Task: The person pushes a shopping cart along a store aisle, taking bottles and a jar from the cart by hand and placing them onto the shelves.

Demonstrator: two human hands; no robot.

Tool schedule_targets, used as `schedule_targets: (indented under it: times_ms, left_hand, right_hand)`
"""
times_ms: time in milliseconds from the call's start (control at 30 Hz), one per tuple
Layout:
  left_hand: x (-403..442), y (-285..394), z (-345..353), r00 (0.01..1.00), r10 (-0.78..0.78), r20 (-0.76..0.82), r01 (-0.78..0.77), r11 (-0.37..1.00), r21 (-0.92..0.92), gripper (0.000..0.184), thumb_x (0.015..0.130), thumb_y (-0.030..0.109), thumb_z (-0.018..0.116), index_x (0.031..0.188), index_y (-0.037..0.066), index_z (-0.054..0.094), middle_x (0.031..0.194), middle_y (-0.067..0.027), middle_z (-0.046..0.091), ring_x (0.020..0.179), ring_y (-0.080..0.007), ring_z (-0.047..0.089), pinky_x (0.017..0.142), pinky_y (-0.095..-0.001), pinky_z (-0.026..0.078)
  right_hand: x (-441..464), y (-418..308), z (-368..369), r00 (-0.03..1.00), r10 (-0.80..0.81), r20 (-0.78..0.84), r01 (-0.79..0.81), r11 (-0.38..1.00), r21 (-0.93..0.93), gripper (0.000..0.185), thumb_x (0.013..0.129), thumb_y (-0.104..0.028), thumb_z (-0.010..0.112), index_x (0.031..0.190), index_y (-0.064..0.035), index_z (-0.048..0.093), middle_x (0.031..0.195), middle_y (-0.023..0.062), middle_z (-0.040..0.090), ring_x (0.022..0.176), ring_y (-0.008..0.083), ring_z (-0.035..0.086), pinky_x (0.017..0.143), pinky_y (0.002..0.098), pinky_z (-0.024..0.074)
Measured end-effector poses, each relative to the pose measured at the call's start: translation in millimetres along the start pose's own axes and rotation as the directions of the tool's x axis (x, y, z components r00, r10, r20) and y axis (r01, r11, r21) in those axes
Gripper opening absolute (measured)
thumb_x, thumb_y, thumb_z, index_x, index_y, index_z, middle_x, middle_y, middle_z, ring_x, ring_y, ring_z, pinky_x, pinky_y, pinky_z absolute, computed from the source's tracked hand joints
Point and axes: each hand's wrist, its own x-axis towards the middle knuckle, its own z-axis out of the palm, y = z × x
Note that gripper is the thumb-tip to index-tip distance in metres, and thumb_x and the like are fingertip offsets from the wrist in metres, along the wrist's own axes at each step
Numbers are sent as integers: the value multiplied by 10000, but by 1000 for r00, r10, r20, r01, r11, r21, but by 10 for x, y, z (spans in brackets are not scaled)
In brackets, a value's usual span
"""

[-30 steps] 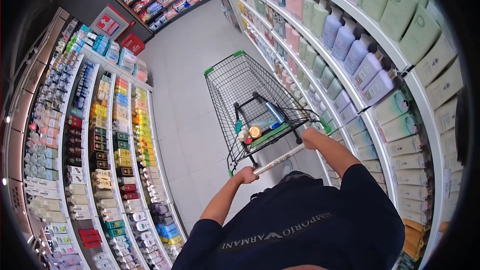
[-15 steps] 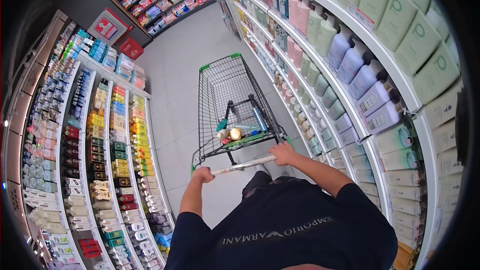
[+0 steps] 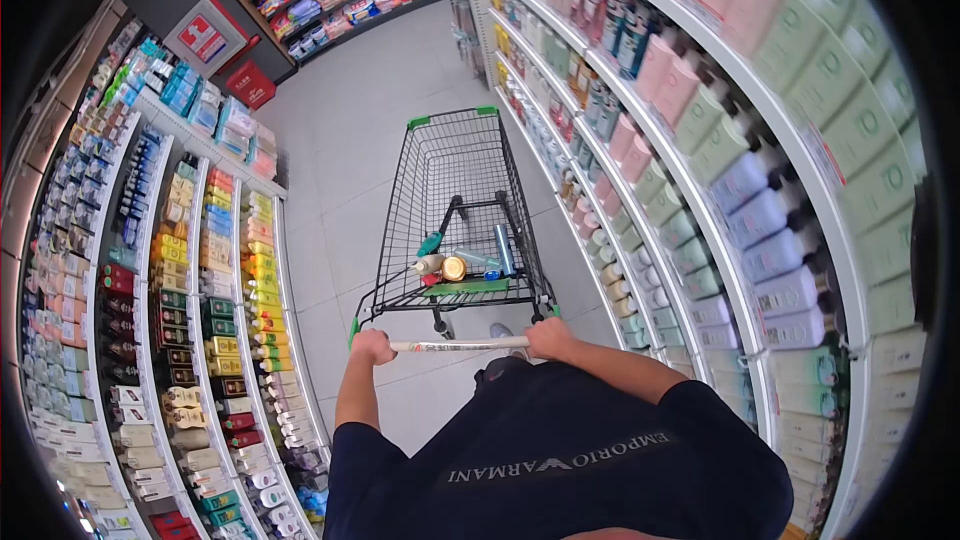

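Cart [image 3: 448,155] runs lengthwise up mid-frame, your left hand [image 3: 373,347] and right hand [image 3: 549,338] equally near, wrapped round its handle [image 3: 458,345].

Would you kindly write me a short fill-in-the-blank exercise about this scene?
The left hand and right hand both grip the cart's mostly ____-coloured handle.
The corners at the cart's far end are ____.
In the picture, the gold round item is to the ____ of the blue cylinder.

Missing words: white; green; left.
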Motion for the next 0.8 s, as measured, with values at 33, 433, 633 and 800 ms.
schedule_targets:
  times_ms: [33, 433, 633, 800]
  left_hand:
    - [80, -33, -86, 1000, 7, -17, -7, 1000, -5, 415, 728, 442, 589, 977, 141, 730, 1042, -112, 702, 988, -293, 663, 849, -396, 541]
    - [867, 397, -854, 975, 14, -222, -91, 935, -342, 334, 718, 372, 591, 941, 155, 715, 975, -129, 707, 949, -305, 674, 811, -430, 540]
    - [1076, 967, -1222, 951, 167, -262, -268, 866, -422, 367, 717, 375, 632, 969, 123, 718, 998, -142, 703, 949, -314, 674, 826, -428, 541]
    - [1385, 1340, -1411, 968, 186, -165, -243, 851, -465, 378, 776, 378, 616, 1028, 115, 715, 1040, -145, 696, 975, -312, 671, 841, -428, 536]
  right_hand:
    - [111, 43, -44, 1000, -9, 7, 9, 1000, -9, 259, 747, -303, 637, 881, -95, 715, 787, 123, 705, 760, 293, 697, 674, 428, 549]
    - [1164, 1396, -986, 992, 105, 70, -94, 984, -148, 325, 687, -303, 635, 976, -163, 679, 868, 112, 695, 821, 326, 673, 722, 463, 532]
    - [1516, 1752, -1312, 965, 248, -91, -263, 934, -244, 299, 704, -258, 665, 995, -196, 691, 998, 77, 687, 1003, 278, 641, 892, 449, 455]
    - [1762, 1909, -1744, 880, 473, 41, -417, 811, -410, 352, 749, -284, 649, 1097, -273, 701, 1045, 50, 694, 1024, 238, 648, 942, 451, 435]
